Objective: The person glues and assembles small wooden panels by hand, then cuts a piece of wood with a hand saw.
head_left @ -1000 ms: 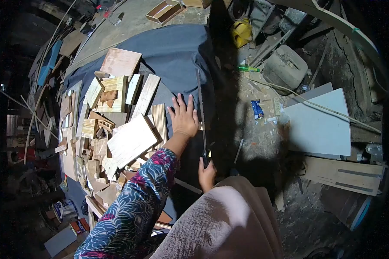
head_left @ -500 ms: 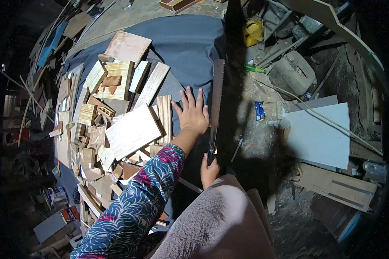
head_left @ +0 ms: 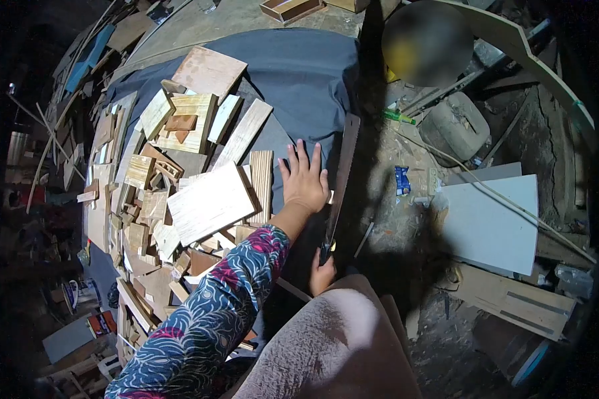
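Observation:
My left hand [head_left: 306, 187] lies flat with fingers spread on the dark cloth [head_left: 313, 60]. My right hand [head_left: 323, 274] is closed around the dark handle of a handsaw [head_left: 343, 169]. The saw's long blade points away from me, along the right edge of the cloth-covered surface, just right of my left hand. A small pale end [head_left: 331, 197] shows between that hand and the blade; whatever it belongs to is mostly hidden. Left of my left hand are a grooved wooden strip [head_left: 261, 183] and a pale rectangular board [head_left: 209, 205].
Many wood offcuts [head_left: 140, 171] are heaped on the left. A shallow wooden box [head_left: 291, 9] stands at the far edge. On the floor at right are a grey jerrycan [head_left: 454, 126], a white panel [head_left: 489, 219], a slotted board [head_left: 512, 299] and a blue wrapper [head_left: 402, 180].
The saw and my right hand have moved back toward me, and the blade leans slightly more to the right. My left hand stays flat in its place. The view has shifted slightly.

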The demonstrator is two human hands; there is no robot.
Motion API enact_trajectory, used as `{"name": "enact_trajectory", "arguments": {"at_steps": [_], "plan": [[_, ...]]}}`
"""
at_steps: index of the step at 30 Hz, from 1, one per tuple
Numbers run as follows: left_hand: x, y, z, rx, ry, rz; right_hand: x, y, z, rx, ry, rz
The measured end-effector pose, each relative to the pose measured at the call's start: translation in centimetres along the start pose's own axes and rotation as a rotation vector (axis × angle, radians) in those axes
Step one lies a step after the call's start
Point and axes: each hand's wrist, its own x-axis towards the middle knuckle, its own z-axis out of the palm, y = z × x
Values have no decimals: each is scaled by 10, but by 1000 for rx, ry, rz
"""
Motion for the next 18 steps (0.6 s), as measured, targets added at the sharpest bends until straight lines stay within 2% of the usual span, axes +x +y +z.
{"name": "enact_trajectory", "arguments": {"at_steps": [6,8,9,18], "plan": [[-1,-1,0,-8,28,-16,5,34,18,-112,50,-53],[-1,-1,-1,-30,19,-4,1,11,4,-116,10,40],[-1,-1,-1,-25,15,-1,0,25,9,-71,-16,71],[1,0,-3,-35,-23,-16,15,54,15,-222,-20,-46]]}}
